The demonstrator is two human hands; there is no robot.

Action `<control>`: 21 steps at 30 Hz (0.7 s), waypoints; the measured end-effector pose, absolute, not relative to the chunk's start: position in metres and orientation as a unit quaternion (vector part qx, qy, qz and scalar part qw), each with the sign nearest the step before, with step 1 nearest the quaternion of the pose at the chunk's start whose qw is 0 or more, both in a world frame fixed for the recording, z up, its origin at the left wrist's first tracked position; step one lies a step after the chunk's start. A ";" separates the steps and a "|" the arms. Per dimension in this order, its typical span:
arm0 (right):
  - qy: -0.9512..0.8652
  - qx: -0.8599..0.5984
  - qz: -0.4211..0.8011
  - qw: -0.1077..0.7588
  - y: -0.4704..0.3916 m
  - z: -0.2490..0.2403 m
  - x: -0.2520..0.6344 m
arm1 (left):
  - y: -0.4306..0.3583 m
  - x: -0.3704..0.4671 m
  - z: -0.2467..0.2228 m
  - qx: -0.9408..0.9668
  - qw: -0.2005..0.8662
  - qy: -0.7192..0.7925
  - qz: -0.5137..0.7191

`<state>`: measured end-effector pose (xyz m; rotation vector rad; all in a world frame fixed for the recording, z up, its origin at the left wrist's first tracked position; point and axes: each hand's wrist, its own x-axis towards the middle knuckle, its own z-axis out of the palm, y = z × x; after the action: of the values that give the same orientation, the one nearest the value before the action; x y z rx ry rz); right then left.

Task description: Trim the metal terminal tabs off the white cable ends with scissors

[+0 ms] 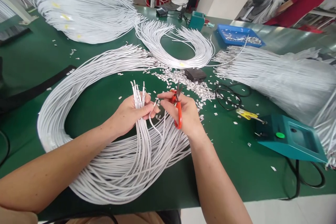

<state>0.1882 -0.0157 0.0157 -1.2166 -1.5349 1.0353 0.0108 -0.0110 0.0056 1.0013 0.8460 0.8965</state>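
My left hand point(131, 112) is closed around a small bunch of white cables point(139, 102), whose ends stick up above the fingers. My right hand point(185, 112) holds red-handled scissors point(179, 113) against the palm, blades pointing up and away. Its thumb and forefinger are near one cable end, close to the left fingertips; whether they touch it is unclear. The held cables run down into a large coil of white cables point(110, 182) that curves across the table below both hands.
Small white scraps point(199, 89) lie around a black block point(195, 74). More cable bundles point(86, 12) lie behind, with a blue tray point(240, 36). A teal device point(294, 138) with a yellow clip point(246, 113) sits at right. Two people are in the background.
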 end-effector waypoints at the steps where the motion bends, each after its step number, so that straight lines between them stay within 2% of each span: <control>1: -0.611 -0.464 0.451 0.455 -0.015 0.017 0.187 | -0.010 0.011 0.006 0.450 0.713 0.364 0.397; 5: -0.575 -0.389 0.558 0.454 -0.014 0.018 0.185 | -0.009 0.011 0.006 0.452 0.748 0.317 0.369; 9: -0.544 -0.387 0.583 0.462 -0.014 0.015 0.183 | -0.009 0.010 0.005 0.444 0.749 0.329 0.365; 12: -0.548 -0.425 0.545 0.471 -0.015 0.014 0.181 | -0.009 0.010 0.005 0.431 0.736 0.368 0.371; 18: -0.611 -0.499 0.377 0.485 -0.022 0.014 0.171 | -0.012 0.011 0.005 0.433 0.682 0.440 0.391; 21: -0.613 -0.464 0.414 0.487 -0.025 0.015 0.165 | -0.013 0.012 0.005 0.447 0.640 0.474 0.408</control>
<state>0.1647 -0.0252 0.0151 -1.1282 -1.4919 1.0067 0.0121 -0.0129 0.0048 1.0196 1.0813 0.9309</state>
